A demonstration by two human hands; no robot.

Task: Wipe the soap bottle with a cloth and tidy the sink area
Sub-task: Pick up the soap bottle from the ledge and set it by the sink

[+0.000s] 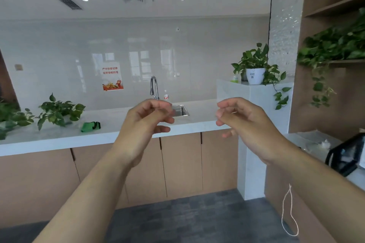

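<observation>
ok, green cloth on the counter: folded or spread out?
Bunched, not spread: the green cloth sits in a compact heap on the counter, left of the sink.

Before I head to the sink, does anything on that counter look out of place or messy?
One thing: a green cloth lies crumpled on the counter, left of the sink, near the plant. No spills visible. The soap bottle stands upright by the faucet. Both hands are empty.

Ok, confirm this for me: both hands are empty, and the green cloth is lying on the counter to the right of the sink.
One detail is off. The head view shows the green cloth on the counter to the left of the sink, near the potted plant. The left hand and right hand are indeed empty.
</observation>
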